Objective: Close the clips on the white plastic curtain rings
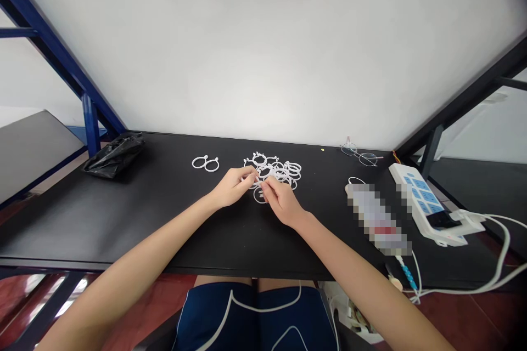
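A heap of several white plastic rings [280, 169] lies on the black table [164, 214] in front of me. My left hand [234, 185] and my right hand [280, 200] meet at the heap's near edge, fingers pinched together on a white ring [260, 182] held between them. Another ring [260, 196] lies flat just below my fingertips. Two joined rings [205, 163] sit apart to the left of the heap.
A crumpled black plastic bag [114, 154] lies at the table's far left. Eyeglasses [359, 154] rest at the back right. A blurred-out object [376, 216] and a white power strip [428, 204] with cables occupy the right side. Blue and black frame struts flank the table.
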A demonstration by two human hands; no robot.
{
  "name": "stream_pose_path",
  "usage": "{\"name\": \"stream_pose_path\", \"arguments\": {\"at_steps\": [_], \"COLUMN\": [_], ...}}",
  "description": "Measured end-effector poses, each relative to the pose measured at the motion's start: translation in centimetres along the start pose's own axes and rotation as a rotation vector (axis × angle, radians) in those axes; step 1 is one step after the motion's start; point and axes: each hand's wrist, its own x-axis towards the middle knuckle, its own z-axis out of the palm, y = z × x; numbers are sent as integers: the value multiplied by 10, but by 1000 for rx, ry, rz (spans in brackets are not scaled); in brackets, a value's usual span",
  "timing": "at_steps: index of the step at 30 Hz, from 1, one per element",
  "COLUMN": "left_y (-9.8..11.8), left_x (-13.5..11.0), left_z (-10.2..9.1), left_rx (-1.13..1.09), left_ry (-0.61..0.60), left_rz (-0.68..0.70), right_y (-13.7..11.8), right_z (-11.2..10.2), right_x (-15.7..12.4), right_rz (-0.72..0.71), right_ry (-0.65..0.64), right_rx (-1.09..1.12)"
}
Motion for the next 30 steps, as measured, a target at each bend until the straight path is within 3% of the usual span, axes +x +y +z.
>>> {"name": "stream_pose_path", "arguments": {"at_steps": [30], "left_y": [0], "left_x": [-1], "left_z": [1], "left_rx": [74], "left_ry": [18], "left_rz": [35], "right_y": [1], "right_z": [-1], "right_x": [-1], "right_rz": [-12], "right_ry": [-29], "right_rx": [-11]}}
